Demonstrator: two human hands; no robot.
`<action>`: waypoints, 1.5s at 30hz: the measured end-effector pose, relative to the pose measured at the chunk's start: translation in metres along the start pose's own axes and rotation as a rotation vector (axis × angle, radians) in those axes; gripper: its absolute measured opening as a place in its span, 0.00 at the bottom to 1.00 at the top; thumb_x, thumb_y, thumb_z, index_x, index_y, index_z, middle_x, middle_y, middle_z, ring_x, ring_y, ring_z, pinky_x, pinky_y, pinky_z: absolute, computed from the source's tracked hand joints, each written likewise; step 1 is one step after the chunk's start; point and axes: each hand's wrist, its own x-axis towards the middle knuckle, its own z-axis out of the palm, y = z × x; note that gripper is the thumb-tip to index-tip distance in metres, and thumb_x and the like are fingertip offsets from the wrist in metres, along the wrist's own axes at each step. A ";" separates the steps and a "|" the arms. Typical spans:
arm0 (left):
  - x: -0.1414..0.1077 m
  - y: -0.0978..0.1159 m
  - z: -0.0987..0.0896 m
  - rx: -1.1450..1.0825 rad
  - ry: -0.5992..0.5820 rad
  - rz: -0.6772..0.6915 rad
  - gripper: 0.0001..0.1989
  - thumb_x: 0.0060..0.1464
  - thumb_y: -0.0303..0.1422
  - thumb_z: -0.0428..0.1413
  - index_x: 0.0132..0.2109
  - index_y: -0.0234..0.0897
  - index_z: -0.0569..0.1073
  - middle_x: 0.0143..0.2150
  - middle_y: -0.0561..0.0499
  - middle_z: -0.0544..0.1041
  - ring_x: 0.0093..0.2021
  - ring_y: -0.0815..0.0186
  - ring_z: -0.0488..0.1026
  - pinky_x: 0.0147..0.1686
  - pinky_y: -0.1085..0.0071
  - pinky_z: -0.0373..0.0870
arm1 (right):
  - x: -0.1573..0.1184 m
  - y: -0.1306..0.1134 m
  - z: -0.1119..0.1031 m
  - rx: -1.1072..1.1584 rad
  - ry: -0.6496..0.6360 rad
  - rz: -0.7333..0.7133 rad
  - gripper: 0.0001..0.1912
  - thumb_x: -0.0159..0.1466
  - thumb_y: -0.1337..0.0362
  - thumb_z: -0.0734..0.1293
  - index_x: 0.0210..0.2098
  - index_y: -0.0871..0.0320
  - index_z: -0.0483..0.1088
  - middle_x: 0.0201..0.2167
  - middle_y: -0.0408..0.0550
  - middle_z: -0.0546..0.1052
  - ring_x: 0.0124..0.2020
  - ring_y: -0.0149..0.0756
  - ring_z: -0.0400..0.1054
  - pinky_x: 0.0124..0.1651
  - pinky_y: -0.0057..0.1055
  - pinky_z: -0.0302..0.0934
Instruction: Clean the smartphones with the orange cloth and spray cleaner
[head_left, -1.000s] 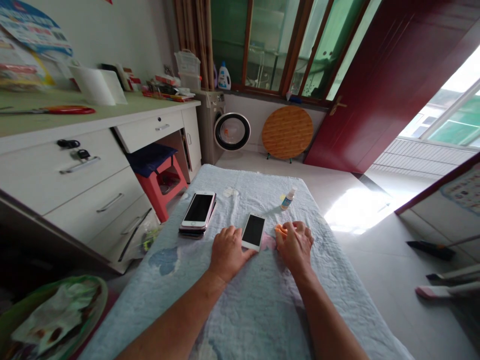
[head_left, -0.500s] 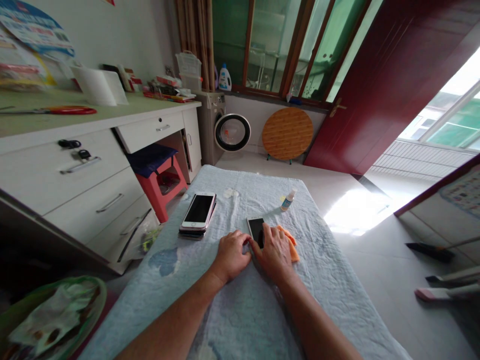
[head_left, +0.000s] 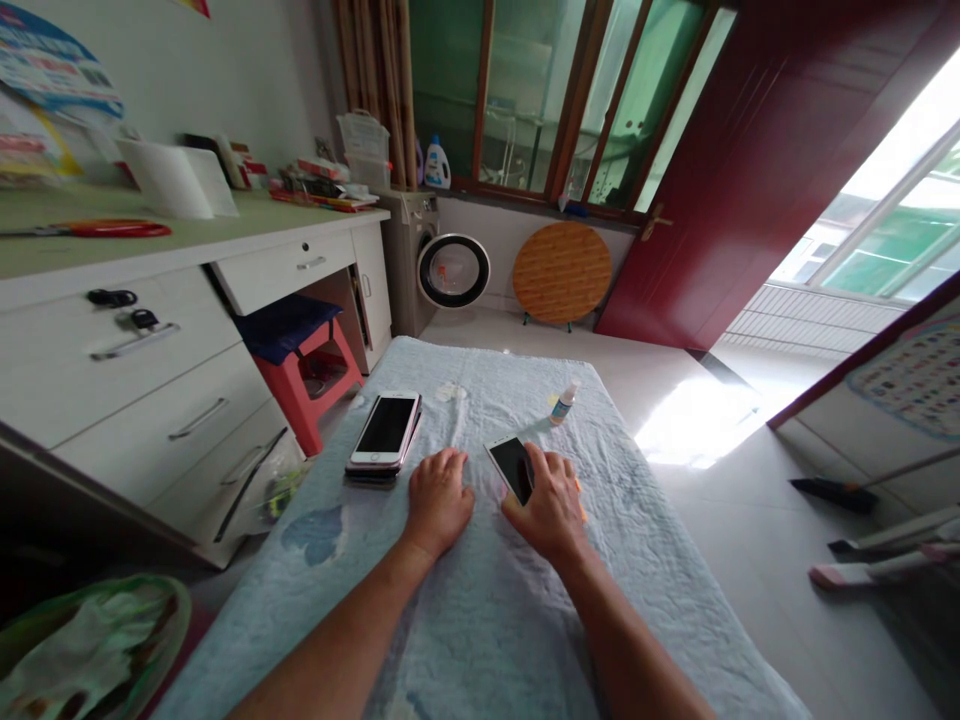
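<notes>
Centrally, one white, black-screened phone, gripped by right hand; right, one orange cloth. Left hand loosely open. Left: one white-topped phone stack. Far: one white-capped bottle.

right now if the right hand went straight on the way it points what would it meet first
The right hand, holding a phone, seems to have a free way over the blue cloth, left of the spray bottle; depth is unclear.

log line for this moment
right hand: holds phone | left hand: near phone stack | cloth: partly hidden by right hand | bottle: upright
</notes>
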 end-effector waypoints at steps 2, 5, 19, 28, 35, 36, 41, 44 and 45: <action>0.000 0.001 -0.001 0.004 -0.011 0.001 0.20 0.52 0.30 0.53 0.53 0.39 0.70 0.58 0.43 0.68 0.56 0.53 0.64 0.55 0.58 0.60 | 0.003 0.013 -0.008 0.015 0.060 0.010 0.31 0.52 0.59 0.66 0.55 0.56 0.63 0.43 0.52 0.69 0.44 0.46 0.60 0.48 0.40 0.57; 0.000 0.000 -0.001 0.011 -0.016 0.003 0.19 0.52 0.31 0.54 0.52 0.39 0.70 0.57 0.44 0.69 0.56 0.53 0.64 0.55 0.58 0.60 | 0.009 0.039 -0.018 -0.035 0.155 0.085 0.30 0.53 0.56 0.66 0.55 0.57 0.65 0.43 0.53 0.70 0.43 0.46 0.61 0.48 0.41 0.57; 0.000 -0.002 0.002 0.009 -0.009 0.022 0.18 0.51 0.30 0.55 0.51 0.41 0.71 0.56 0.46 0.70 0.54 0.55 0.65 0.53 0.59 0.60 | 0.024 0.116 -0.015 -0.242 0.089 0.451 0.32 0.51 0.55 0.66 0.54 0.60 0.67 0.44 0.58 0.71 0.46 0.51 0.62 0.48 0.41 0.54; 0.000 -0.002 0.004 0.023 0.006 0.025 0.18 0.51 0.31 0.55 0.51 0.41 0.71 0.56 0.46 0.70 0.54 0.54 0.65 0.52 0.59 0.60 | 0.025 0.122 -0.009 -0.262 -0.016 0.549 0.35 0.51 0.53 0.65 0.57 0.57 0.65 0.50 0.59 0.69 0.50 0.56 0.60 0.48 0.46 0.56; 0.000 -0.001 0.003 0.020 0.003 0.031 0.19 0.51 0.31 0.54 0.52 0.39 0.71 0.56 0.44 0.70 0.53 0.53 0.66 0.52 0.58 0.60 | 0.027 0.118 -0.007 -0.272 -0.010 0.549 0.33 0.52 0.52 0.64 0.56 0.57 0.66 0.50 0.59 0.69 0.51 0.56 0.60 0.48 0.47 0.56; 0.000 -0.001 0.003 0.019 0.004 0.031 0.19 0.51 0.31 0.54 0.52 0.39 0.71 0.56 0.44 0.70 0.53 0.53 0.65 0.52 0.58 0.60 | 0.027 0.117 -0.007 -0.271 -0.005 0.546 0.32 0.53 0.53 0.64 0.56 0.57 0.67 0.50 0.59 0.69 0.51 0.56 0.60 0.49 0.47 0.55; 0.000 -0.001 0.003 0.020 0.011 0.034 0.18 0.52 0.30 0.54 0.52 0.39 0.71 0.56 0.45 0.70 0.53 0.54 0.65 0.52 0.59 0.60 | 0.030 0.114 -0.005 -0.256 0.000 0.540 0.32 0.53 0.54 0.64 0.56 0.58 0.67 0.51 0.59 0.68 0.51 0.56 0.60 0.50 0.47 0.54; 0.000 -0.001 0.004 0.023 0.012 0.031 0.18 0.52 0.30 0.54 0.52 0.38 0.71 0.56 0.46 0.70 0.53 0.55 0.65 0.52 0.59 0.60 | 0.033 0.113 -0.005 -0.267 -0.006 0.549 0.32 0.54 0.55 0.64 0.56 0.57 0.66 0.51 0.59 0.68 0.51 0.55 0.59 0.51 0.46 0.53; 0.000 -0.001 0.005 0.025 0.013 0.027 0.18 0.52 0.30 0.54 0.52 0.38 0.71 0.55 0.46 0.71 0.53 0.55 0.65 0.52 0.59 0.59 | 0.035 0.112 -0.005 -0.274 -0.008 0.552 0.32 0.54 0.55 0.64 0.56 0.57 0.66 0.52 0.59 0.68 0.51 0.55 0.59 0.51 0.46 0.53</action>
